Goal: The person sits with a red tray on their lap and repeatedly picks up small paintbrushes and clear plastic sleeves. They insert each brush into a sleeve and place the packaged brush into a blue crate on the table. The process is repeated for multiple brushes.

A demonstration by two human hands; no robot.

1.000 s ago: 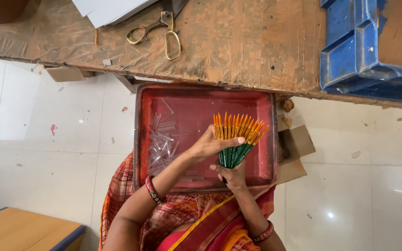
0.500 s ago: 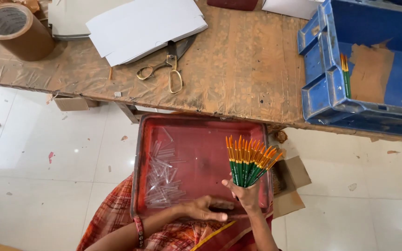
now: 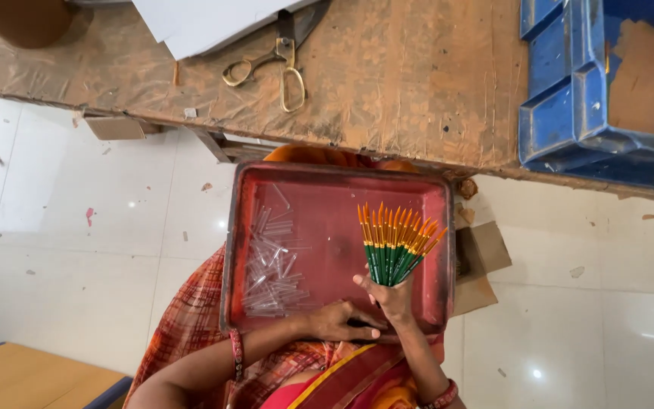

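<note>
My right hand grips a fanned bundle of thin brushes with green handles and orange tips, held upright over the right part of a red tray on my lap. My left hand lies flat on the tray's near edge, fingers together, touching the tray floor just left of my right hand. A heap of small clear plastic tubes lies on the tray's left part.
A worn brown table lies ahead with brass-handled scissors, white paper sheets and a blue plastic crate. Cardboard scraps sit right of the tray. The floor is pale tile; a wooden board is bottom left.
My left hand has left the brush bundle and dropped to the tray's near edge. My right hand keeps the bundle, which has shifted slightly within the tray as the view moved.
</note>
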